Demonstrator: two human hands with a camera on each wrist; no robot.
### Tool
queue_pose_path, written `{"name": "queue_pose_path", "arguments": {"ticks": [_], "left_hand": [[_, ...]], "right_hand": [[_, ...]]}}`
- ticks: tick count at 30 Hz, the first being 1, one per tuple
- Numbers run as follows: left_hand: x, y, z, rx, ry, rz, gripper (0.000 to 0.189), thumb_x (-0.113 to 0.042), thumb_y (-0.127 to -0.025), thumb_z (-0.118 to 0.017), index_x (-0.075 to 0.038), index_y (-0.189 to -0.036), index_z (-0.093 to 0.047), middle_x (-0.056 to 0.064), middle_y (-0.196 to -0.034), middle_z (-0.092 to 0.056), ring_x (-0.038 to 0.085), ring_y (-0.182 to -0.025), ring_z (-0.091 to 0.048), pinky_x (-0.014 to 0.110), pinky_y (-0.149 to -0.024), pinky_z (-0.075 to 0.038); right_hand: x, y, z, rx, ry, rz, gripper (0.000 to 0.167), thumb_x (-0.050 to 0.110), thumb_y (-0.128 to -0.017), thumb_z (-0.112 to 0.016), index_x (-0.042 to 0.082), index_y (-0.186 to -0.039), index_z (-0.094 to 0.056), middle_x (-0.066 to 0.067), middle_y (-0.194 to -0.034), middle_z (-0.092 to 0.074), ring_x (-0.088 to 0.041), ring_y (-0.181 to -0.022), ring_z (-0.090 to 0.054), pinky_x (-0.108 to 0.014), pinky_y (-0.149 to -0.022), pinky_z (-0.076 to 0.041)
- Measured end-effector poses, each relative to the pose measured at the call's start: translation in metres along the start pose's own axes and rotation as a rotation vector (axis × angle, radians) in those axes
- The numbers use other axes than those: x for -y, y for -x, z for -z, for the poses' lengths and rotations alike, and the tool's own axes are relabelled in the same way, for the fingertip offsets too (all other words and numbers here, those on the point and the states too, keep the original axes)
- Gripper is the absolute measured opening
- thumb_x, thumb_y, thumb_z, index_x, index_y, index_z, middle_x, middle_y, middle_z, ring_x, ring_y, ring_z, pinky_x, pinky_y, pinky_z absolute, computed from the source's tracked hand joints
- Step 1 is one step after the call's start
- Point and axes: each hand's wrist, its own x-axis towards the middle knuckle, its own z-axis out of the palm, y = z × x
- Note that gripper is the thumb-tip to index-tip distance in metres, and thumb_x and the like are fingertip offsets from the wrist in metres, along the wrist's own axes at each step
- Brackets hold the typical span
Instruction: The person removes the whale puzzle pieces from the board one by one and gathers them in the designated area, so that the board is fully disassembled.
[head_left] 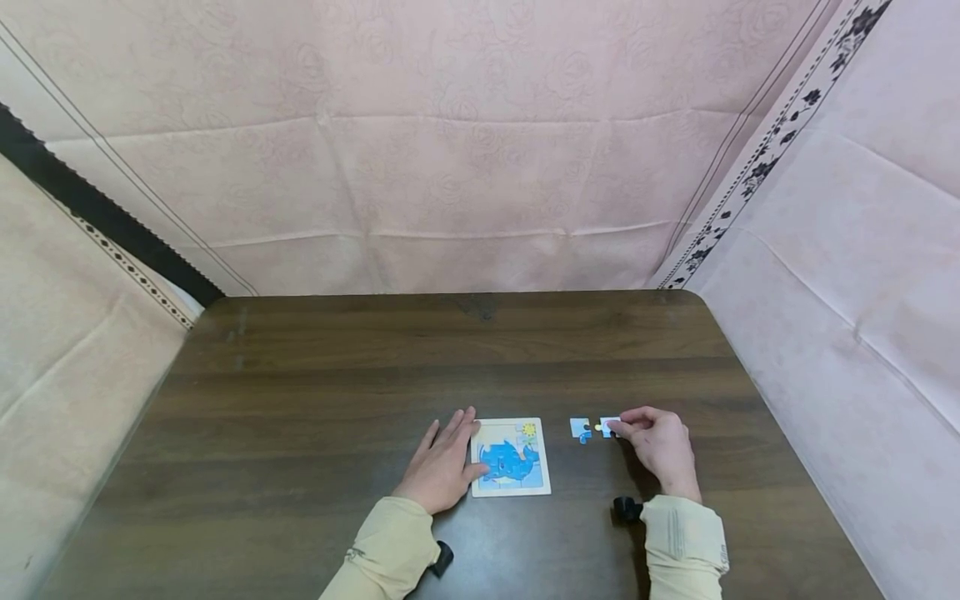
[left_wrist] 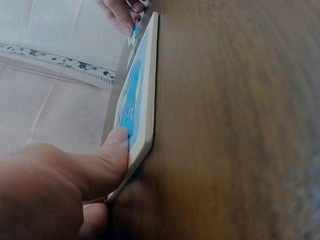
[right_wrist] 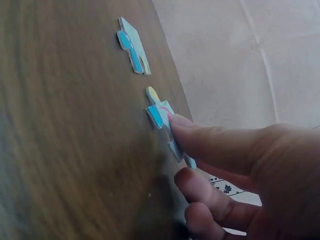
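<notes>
A square jigsaw puzzle board (head_left: 511, 492) with a pale frame and a blue whale picture lies on the table; its upper left part shows plain board. My left hand (head_left: 442, 469) rests along its left edge, fingers straight. The left thumb (left_wrist: 112, 152) presses on the board's face. To the right, my right hand (head_left: 662, 446) pinches a puzzle piece (right_wrist: 161, 114) with blue, white and pink on it, thumb on top; the fingertip beneath is partly hidden. Just left of it lies a second puzzle piece (head_left: 579, 427), light blue and white with a darker blue tab, apart from the held one.
The brown wooden table (head_left: 300, 417) extends around the board on all sides. Pale patterned cloth (head_left: 465, 167) hangs behind its far edge and along both sides. A small black device (head_left: 627, 509) sits at the right wrist, another (head_left: 442, 559) at the left.
</notes>
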Motion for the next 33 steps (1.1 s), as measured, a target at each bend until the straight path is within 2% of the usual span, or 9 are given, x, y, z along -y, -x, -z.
{"name": "queue_pose_path", "arguments": {"ticks": [6, 13, 23, 33], "left_hand": [[0.000, 0.001, 0.000, 0.000, 0.001, -0.001, 0.070, -0.037, -0.095, -0.070, -0.008, -0.152, -0.043, 0.008, -0.165, -0.026, 0.026, -0.153, -0.019, 0.054, -0.123, -0.011], [0.001, 0.000, -0.001, -0.006, -0.002, -0.004, 0.069, -0.036, -0.094, -0.071, -0.008, -0.151, -0.043, 0.008, -0.165, -0.026, 0.026, -0.153, -0.019, 0.054, -0.123, -0.012], [0.000, 0.001, -0.001, -0.009, -0.004, -0.007, 0.069, -0.037, -0.095, -0.070, -0.007, -0.151, -0.044, 0.008, -0.165, -0.027, 0.026, -0.153, -0.020, 0.054, -0.123, -0.012], [0.000, 0.001, 0.000, -0.007, -0.004, -0.009, 0.068, -0.037, -0.095, -0.070, -0.007, -0.151, -0.044, 0.008, -0.165, -0.026, 0.026, -0.153, -0.020, 0.055, -0.122, -0.012]], "right_hand": [[0.001, 0.000, 0.000, 0.021, 0.016, -0.035, 0.030, 0.034, -0.089, -0.079, 0.007, -0.103, -0.075, -0.005, -0.085, -0.069, -0.024, -0.077, -0.056, -0.033, -0.063, -0.041], [0.001, -0.001, 0.000, 0.024, 0.031, -0.032, 0.029, 0.033, -0.090, -0.078, 0.008, -0.103, -0.075, -0.005, -0.084, -0.067, -0.024, -0.076, -0.055, -0.033, -0.062, -0.039], [0.008, 0.001, 0.000, 0.033, 0.131, -0.037, 0.029, 0.038, -0.092, -0.074, 0.011, -0.102, -0.073, -0.002, -0.086, -0.069, -0.023, -0.076, -0.058, -0.039, -0.063, -0.041], [0.011, 0.002, -0.003, 0.032, 0.151, -0.070, 0.022, 0.031, -0.094, -0.073, 0.011, -0.103, -0.073, -0.005, -0.087, -0.069, -0.026, -0.075, -0.056, -0.039, -0.064, -0.040]]}}
